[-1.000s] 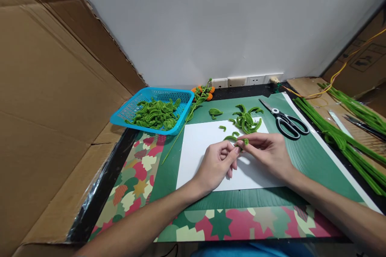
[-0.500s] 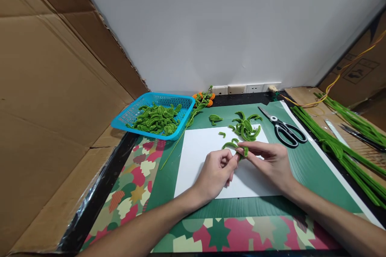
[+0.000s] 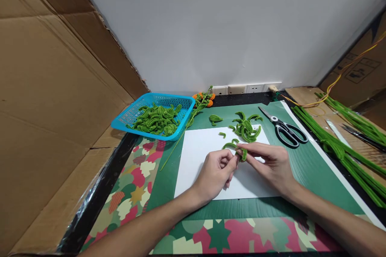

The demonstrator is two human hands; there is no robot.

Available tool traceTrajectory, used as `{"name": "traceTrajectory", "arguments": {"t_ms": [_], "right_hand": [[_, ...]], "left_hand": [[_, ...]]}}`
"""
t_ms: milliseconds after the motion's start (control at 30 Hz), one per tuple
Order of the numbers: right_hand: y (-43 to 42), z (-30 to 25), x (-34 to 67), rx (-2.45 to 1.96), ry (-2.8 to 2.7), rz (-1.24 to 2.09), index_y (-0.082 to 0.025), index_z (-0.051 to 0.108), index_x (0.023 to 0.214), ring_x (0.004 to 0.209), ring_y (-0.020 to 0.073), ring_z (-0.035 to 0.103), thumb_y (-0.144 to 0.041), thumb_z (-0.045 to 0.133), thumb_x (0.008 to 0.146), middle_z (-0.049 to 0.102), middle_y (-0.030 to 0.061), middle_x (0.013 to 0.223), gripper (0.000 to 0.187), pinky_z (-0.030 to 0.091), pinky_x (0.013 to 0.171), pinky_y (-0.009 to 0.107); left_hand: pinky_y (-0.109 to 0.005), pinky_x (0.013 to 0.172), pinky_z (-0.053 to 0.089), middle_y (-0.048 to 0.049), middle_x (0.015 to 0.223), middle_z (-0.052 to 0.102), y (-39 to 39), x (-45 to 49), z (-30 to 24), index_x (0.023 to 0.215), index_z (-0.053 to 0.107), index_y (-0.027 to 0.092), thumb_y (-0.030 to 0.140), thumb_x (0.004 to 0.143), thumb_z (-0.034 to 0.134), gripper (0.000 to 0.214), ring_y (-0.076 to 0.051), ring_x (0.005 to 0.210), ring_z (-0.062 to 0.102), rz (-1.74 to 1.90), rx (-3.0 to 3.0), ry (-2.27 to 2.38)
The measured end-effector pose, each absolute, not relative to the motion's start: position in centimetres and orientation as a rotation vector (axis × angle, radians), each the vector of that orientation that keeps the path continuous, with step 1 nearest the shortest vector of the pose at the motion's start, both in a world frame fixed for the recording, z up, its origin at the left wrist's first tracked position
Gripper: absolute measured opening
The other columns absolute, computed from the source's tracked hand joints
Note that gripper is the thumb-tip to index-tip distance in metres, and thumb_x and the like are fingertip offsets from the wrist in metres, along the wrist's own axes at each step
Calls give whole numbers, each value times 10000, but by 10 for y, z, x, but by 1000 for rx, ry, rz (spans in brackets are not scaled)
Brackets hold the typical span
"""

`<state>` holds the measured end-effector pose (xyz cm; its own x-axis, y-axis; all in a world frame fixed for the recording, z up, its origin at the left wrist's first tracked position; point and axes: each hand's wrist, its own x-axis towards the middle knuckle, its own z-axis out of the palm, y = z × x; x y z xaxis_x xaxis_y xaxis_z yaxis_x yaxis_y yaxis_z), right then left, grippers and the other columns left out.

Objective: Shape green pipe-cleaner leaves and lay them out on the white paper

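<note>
My left hand and my right hand meet over a white sheet of paper. Both pinch the same short green pipe-cleaner piece, bent into a curl between the fingertips. Just beyond the fingers lie a few small green curls and a loose heap of bent green pieces. One more bent piece rests on the green mat behind the paper.
A blue basket of bent green pieces stands at the back left. Black scissors lie at the right, long green pipe cleaners further right. An orange-flowered stem and sockets sit by the wall. Cardboard walls the left.
The view tilted slightly, shifting everything lower in the frame. My hands stay together on the green piece, the right fingers turning it a little downward.
</note>
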<state>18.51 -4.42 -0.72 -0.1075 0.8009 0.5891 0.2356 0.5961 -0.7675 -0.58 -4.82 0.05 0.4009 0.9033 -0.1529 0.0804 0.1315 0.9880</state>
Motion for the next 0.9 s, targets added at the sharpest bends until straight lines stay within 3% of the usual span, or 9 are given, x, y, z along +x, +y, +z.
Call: {"name": "traceTrajectory", "arguments": {"t_ms": [267, 467, 533, 700, 900], "right_hand": [[-44, -7, 187, -882, -1704, 450, -241, 828, 1125, 858, 207, 832, -82, 685, 927, 852, 51, 1020, 291, 708, 752, 289], [-42, -2, 191, -756, -1790, 384, -277, 747, 1349, 973, 210, 825, -46, 656, 940, 829, 53, 1159, 478, 705, 863, 319], [-42, -2, 191, -788, -1778, 383, -277, 761, 1327, 950, 210, 831, -55, 655, 940, 833, 46, 1141, 458, 709, 849, 313], [-42, -5, 191, -1002, -1651, 596, -236, 836, 1124, 690, 191, 822, -187, 706, 934, 854, 50, 991, 235, 683, 565, 236], [-41, 1, 190, -1029, -1491, 842, -195, 838, 1003, 591, 175, 790, -248, 756, 927, 846, 56, 849, 124, 681, 581, 247]], "left_hand": [[-187, 401, 357, 52, 501, 517, -49, -8, 1, 765, 544, 184, 544, 961, 666, 428, -82, 384, 462, 768, 1300, 966], [-171, 395, 314, 61, 461, 489, -47, -9, 1, 753, 527, 187, 565, 956, 669, 452, -71, 361, 435, 795, 1285, 964], [-167, 397, 305, 61, 458, 490, -47, -9, 1, 756, 533, 186, 568, 954, 671, 453, -68, 361, 433, 797, 1282, 961], [-175, 402, 334, 59, 484, 503, -50, -8, 5, 773, 550, 183, 564, 955, 676, 441, -72, 379, 450, 779, 1323, 970], [-169, 408, 371, 59, 555, 550, -52, -8, 8, 852, 563, 184, 549, 937, 723, 407, -68, 406, 489, 781, 1307, 941]]}}
